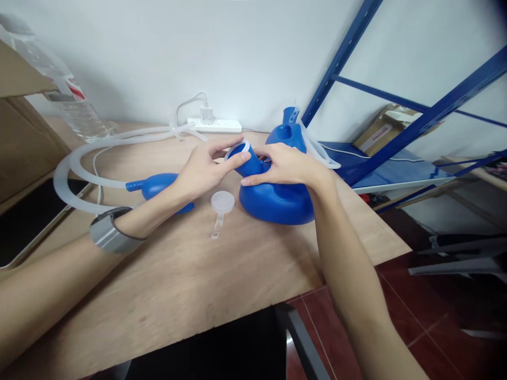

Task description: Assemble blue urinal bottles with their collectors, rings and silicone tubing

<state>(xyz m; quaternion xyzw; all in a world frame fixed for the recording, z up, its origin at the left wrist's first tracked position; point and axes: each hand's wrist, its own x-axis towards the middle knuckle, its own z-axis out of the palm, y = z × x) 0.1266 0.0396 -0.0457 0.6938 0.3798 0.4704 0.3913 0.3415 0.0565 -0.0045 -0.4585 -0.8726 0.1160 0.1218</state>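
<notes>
A blue plastic urinal bottle stands on the wooden table, its wide neck angled toward the left. My right hand is closed around the base of that neck. At the mouth, my left hand pinches a whitish ring on the rim between thumb and fingers. Just below my left hand lies a translucent round cap with a strap. Partly under my left forearm rests a blue bulb-shaped piece, joined to a clear hose.
Behind the bottle stands another blue bottle with tubing beside it. A white power strip lies along the wall. Cardboard and a water bottle are at left, a blue metal shelf at right, a dark chair in front.
</notes>
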